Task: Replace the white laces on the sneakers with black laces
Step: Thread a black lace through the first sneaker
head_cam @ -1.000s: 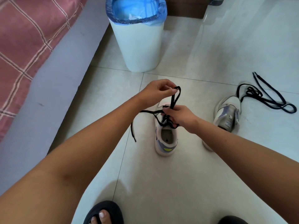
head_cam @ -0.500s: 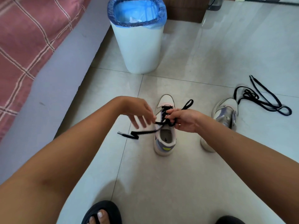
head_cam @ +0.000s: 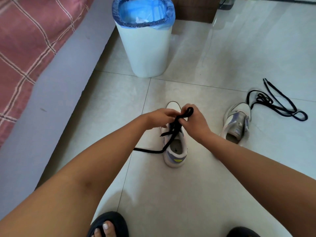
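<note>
A bed (head_cam: 30,48) with a pink plaid cover runs along the left of the pale tiled floor (head_cam: 213,185). A white bin (head_cam: 145,53) with a blue liner stands beyond the shoes. The near sneaker (head_cam: 176,151) sits on the floor under both hands; the second sneaker (head_cam: 236,124) lies to its right, unlaced, a loose black lace (head_cam: 277,105) beside its toe. The left hand (head_cam: 159,118) and right hand (head_cam: 196,120) each have their grip pinched together on the black lace (head_cam: 174,129) threaded in the near sneaker, one end trailing left across the tile.
</note>
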